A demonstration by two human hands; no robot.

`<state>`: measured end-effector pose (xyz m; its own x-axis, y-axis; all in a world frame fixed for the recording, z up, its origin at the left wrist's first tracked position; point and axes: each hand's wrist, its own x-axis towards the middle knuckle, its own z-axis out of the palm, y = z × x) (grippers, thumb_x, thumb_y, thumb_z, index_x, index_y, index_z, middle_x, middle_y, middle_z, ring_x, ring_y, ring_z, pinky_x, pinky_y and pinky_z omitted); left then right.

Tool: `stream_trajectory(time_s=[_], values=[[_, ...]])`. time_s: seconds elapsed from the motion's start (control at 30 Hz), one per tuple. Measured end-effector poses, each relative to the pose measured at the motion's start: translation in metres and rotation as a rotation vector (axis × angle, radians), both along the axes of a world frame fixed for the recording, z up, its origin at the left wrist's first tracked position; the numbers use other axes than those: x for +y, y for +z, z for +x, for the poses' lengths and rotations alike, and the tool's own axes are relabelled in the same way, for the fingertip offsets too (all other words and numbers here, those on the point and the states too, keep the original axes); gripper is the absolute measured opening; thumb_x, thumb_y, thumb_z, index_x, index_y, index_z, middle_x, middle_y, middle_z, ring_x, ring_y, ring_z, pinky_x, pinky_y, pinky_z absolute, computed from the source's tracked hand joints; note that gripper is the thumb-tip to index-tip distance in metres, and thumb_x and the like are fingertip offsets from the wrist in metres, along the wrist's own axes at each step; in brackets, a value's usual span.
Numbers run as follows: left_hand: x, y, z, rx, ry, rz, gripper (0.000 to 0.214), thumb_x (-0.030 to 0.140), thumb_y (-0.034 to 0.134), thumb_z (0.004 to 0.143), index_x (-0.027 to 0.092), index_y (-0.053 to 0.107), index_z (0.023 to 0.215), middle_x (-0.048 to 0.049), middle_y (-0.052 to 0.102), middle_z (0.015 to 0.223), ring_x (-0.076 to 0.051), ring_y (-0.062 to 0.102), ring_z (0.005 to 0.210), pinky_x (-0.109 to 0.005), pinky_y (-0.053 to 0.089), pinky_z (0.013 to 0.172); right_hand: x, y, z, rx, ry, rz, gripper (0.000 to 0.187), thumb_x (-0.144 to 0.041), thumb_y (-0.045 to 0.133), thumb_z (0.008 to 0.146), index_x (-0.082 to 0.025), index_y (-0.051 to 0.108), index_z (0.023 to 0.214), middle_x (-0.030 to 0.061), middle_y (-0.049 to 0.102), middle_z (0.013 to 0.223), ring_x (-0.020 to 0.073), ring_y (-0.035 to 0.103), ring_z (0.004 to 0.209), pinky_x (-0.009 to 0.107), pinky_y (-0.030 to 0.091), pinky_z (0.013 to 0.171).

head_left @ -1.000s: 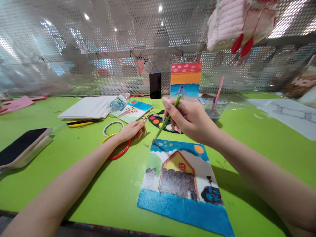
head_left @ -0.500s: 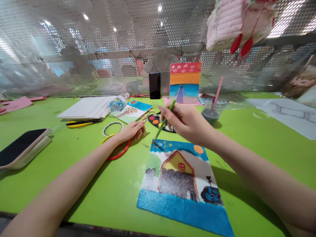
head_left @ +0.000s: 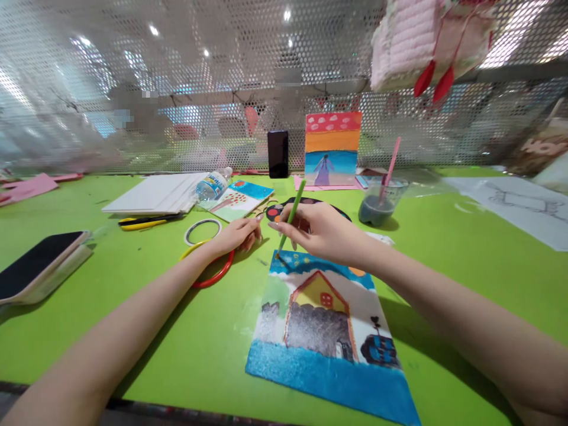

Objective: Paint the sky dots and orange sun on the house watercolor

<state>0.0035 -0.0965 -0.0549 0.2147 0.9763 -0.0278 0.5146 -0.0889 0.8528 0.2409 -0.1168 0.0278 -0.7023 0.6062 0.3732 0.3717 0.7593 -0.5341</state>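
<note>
At frame centre your right hand (head_left: 319,234) pinches the thin green paintbrush (head_left: 291,214) in its fingers. The brush's long axis slants down-left, with the tip on the upper-left corner of the painted house picture (head_left: 328,331) just below. Your left hand (head_left: 239,234) rests slack on the green surface (head_left: 133,331), holding nothing.

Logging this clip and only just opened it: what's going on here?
A person sits at a green table. Their right hand holds a green brush with its tip on the top left corner of a house painting lying flat. The left hand rests open on the table beside that corner, its wrist over a red ring. A palette sits just behind the hands, and a cup stands farther back.
</note>
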Motion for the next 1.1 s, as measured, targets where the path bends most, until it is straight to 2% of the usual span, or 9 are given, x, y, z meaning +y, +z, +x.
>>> stream_trajectory(time_s=[0.13,0.53,0.7,1.1], values=[[-0.0010,0.0010,0.0007,0.000,-0.003,-0.002,0.046,0.049,0.040,0.093,0.016,0.056,0.066,0.0021,0.051,0.038,-0.008,0.043,0.032,-0.018,0.033,0.038,0.0008,-0.0044,-0.0011,0.015,0.050,-0.026,0.022,-0.031,0.052,0.092,-0.012,0.062,0.086,-0.0014,0.054,0.061,0.0105,0.044,0.056,0.025,0.032,0.057],[-0.0018,0.0045,0.0022,0.006,-0.004,-0.004,0.044,0.044,0.040,0.093,0.016,0.054,0.063,0.0013,0.051,0.039,-0.008,0.044,0.033,-0.017,0.034,0.038,0.0010,-0.0046,-0.0011,-0.014,0.103,0.013,0.028,-0.032,0.049,0.094,-0.011,0.064,0.085,-0.0037,0.045,0.055,0.0099,0.036,0.052,0.026,0.029,0.054],[-0.0025,0.0053,0.0021,0.002,-0.013,0.003,0.044,0.045,0.041,0.093,0.016,0.054,0.062,0.0020,0.050,0.039,-0.008,0.043,0.033,-0.017,0.033,0.037,-0.0011,-0.0046,-0.0014,-0.040,0.106,0.006,0.029,-0.033,0.048,0.095,-0.010,0.064,0.089,-0.0010,0.051,0.060,0.0102,0.039,0.054,0.026,0.029,0.054],[-0.0028,0.0051,0.0026,-0.007,-0.013,0.009,0.046,0.050,0.043,0.092,0.017,0.053,0.062,0.0026,0.049,0.038,-0.008,0.043,0.033,-0.018,0.032,0.038,0.0001,-0.0086,-0.0039,-0.019,0.112,-0.009,0.023,-0.030,0.049,0.094,-0.012,0.062,0.089,0.0002,0.054,0.064,0.0105,0.039,0.056,0.026,0.031,0.056]])
